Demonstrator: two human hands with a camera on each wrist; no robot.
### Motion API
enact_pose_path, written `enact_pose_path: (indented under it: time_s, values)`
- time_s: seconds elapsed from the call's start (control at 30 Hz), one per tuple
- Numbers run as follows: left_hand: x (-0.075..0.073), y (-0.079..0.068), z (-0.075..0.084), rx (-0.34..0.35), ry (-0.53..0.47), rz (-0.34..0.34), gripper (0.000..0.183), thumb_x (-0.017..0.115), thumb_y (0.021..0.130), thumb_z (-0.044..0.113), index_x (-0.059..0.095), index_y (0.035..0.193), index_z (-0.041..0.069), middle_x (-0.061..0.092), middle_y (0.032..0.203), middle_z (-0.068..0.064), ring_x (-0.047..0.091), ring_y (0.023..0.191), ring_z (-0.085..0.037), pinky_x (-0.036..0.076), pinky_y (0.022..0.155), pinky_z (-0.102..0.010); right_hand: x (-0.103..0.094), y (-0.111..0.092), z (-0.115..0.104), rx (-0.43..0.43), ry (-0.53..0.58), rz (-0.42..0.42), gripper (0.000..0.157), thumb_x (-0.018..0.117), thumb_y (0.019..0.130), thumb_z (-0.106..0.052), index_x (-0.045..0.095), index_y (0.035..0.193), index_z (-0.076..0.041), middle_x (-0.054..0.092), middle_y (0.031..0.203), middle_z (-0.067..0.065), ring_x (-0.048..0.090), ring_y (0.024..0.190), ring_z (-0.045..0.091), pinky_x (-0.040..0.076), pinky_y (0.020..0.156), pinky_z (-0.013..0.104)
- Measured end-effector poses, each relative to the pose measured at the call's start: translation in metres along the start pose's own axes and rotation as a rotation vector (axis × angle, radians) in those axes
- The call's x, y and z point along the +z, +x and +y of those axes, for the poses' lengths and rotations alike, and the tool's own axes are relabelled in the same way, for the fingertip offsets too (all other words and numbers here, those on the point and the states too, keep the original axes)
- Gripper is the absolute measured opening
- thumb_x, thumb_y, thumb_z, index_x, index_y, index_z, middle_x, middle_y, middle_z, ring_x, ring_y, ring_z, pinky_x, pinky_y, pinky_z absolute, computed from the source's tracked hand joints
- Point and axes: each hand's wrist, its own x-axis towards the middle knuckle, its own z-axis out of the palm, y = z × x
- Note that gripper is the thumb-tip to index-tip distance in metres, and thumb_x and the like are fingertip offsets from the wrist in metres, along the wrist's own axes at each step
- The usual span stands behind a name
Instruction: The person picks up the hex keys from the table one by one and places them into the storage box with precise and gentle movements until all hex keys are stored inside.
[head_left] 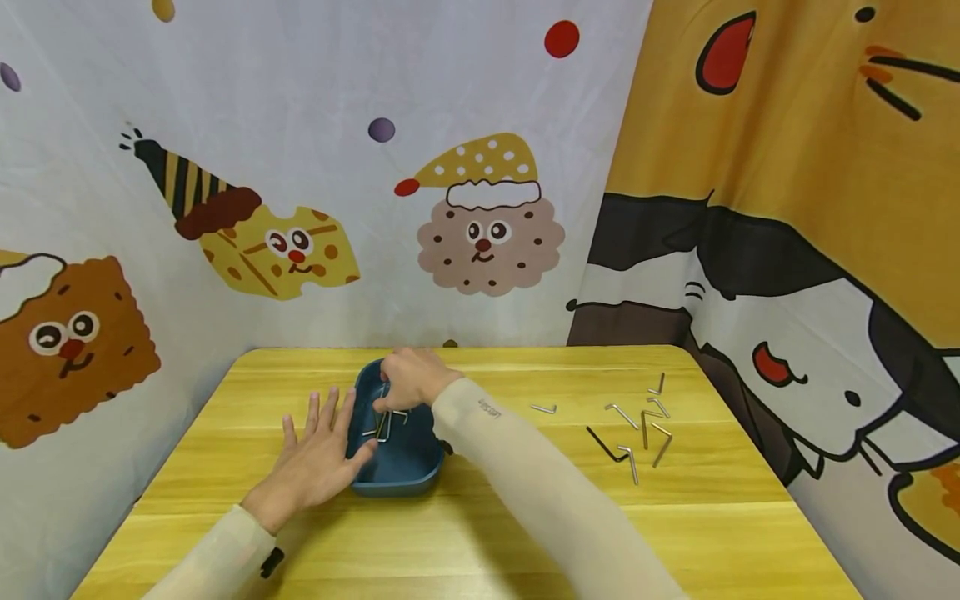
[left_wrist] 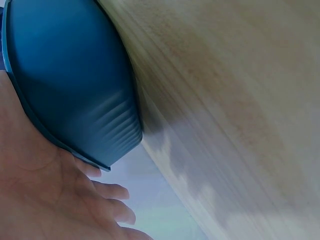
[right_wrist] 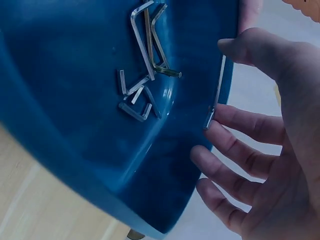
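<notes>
A blue plastic bin (head_left: 401,467) stands on the wooden table, with several metal hex keys (right_wrist: 142,42) lying loose on its floor. My right hand (head_left: 415,379) reaches over the bin's far part. In the right wrist view, its thumb and fingers pinch one silver hex key (right_wrist: 219,82) by the bin's wall. My left hand (head_left: 321,460) lies along the bin's left side with fingers spread and straight. Its palm side touches the rim (left_wrist: 37,125) in the left wrist view.
On the table's right side lie several more hex keys, among them a black one (head_left: 603,444), a silver one (head_left: 632,467) and a brass-toned one (head_left: 663,446). A single small hex key (head_left: 543,409) lies nearer the bin. Behind the table (head_left: 510,533) hangs a cartoon-printed curtain (head_left: 480,92).
</notes>
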Motion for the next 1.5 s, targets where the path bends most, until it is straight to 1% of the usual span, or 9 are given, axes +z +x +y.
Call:
enact_pose_path:
  time_s: [0.13,0.3,0.5,0.63,0.77,1.0,1.2,1.3,1.5]
  values:
    - [0.000,0.000,0.001,-0.002,-0.004,0.000,0.105,0.052,0.117,0.071,0.011,0.188,0.006,0.003,0.194,-0.032,-0.005,0.177,-0.067,-0.003,0.129,-0.099,0.000,0.000,-0.001,0.002,-0.003,-0.009,0.057,0.085,0.104,-0.062,0.084,0.142,-0.020,0.079,0.139,-0.003,0.077,0.120,0.015,0.067,0.103,0.037]
    - [-0.001,0.000,0.001,-0.004,-0.010,-0.003,0.105,0.054,0.116,0.070,0.011,0.188,0.006,0.005,0.194,-0.033,-0.005,0.177,-0.067,-0.003,0.129,-0.099,0.002,0.000,-0.001,0.001,0.002,-0.019,0.057,0.083,0.105,-0.061,0.082,0.147,-0.022,0.078,0.143,-0.004,0.076,0.127,0.017,0.065,0.111,0.042]
    - [0.000,0.001,0.002,-0.004,-0.008,-0.001,0.106,0.055,0.116,0.070,0.012,0.188,0.006,0.006,0.194,-0.034,-0.004,0.177,-0.067,-0.002,0.129,-0.099,0.003,-0.003,0.001,-0.007,0.022,-0.022,0.055,0.082,0.107,-0.058,0.080,0.150,-0.023,0.077,0.146,-0.003,0.075,0.132,0.018,0.063,0.117,0.048]
    - [0.000,0.000,0.002,-0.005,-0.010,-0.005,0.106,0.055,0.116,0.070,0.012,0.188,0.005,0.005,0.194,-0.034,-0.005,0.177,-0.067,-0.003,0.129,-0.099,0.003,-0.005,0.002,-0.020,0.026,-0.017,0.053,0.080,0.109,-0.056,0.080,0.151,-0.023,0.076,0.147,-0.003,0.074,0.134,0.019,0.061,0.120,0.050]
    - [0.000,0.000,0.002,-0.005,-0.010,-0.006,0.106,0.055,0.116,0.070,0.012,0.188,0.005,0.006,0.193,-0.034,-0.004,0.177,-0.067,-0.003,0.128,-0.099,0.004,-0.008,0.004,-0.040,0.019,0.007,0.052,0.080,0.110,-0.056,0.080,0.150,-0.023,0.076,0.146,-0.004,0.074,0.134,0.019,0.060,0.121,0.052]
    - [0.001,-0.001,0.002,-0.008,-0.003,0.000,0.106,0.056,0.116,0.069,0.013,0.188,0.005,0.007,0.193,-0.034,-0.002,0.177,-0.068,-0.002,0.128,-0.099,0.007,-0.021,0.008,-0.064,0.041,0.055,0.049,0.081,0.109,-0.052,0.081,0.148,-0.022,0.078,0.144,-0.003,0.074,0.132,0.020,0.059,0.123,0.055]
    - [0.001,-0.001,0.003,-0.004,0.000,0.009,0.105,0.056,0.116,0.068,0.013,0.188,0.004,0.009,0.193,-0.035,-0.002,0.177,-0.068,-0.001,0.129,-0.099,0.010,-0.033,0.017,-0.081,0.061,0.083,0.048,0.082,0.109,-0.048,0.081,0.148,-0.020,0.078,0.144,-0.001,0.076,0.131,0.022,0.061,0.120,0.055]
    - [0.000,-0.002,0.003,-0.001,-0.003,0.012,0.105,0.057,0.116,0.068,0.014,0.187,0.004,0.009,0.193,-0.035,-0.002,0.177,-0.068,-0.001,0.129,-0.099,0.010,-0.040,0.021,-0.089,0.062,0.093,0.048,0.081,0.110,-0.047,0.081,0.149,-0.019,0.077,0.146,0.001,0.075,0.133,0.025,0.061,0.120,0.055]
    - [0.000,-0.001,0.003,0.000,-0.008,0.013,0.106,0.056,0.116,0.069,0.013,0.187,0.004,0.009,0.193,-0.035,-0.003,0.177,-0.068,-0.001,0.129,-0.099,0.009,-0.056,0.030,-0.086,0.048,0.111,0.047,0.080,0.111,-0.050,0.080,0.149,-0.023,0.074,0.151,0.002,0.072,0.140,0.027,0.060,0.123,0.055]
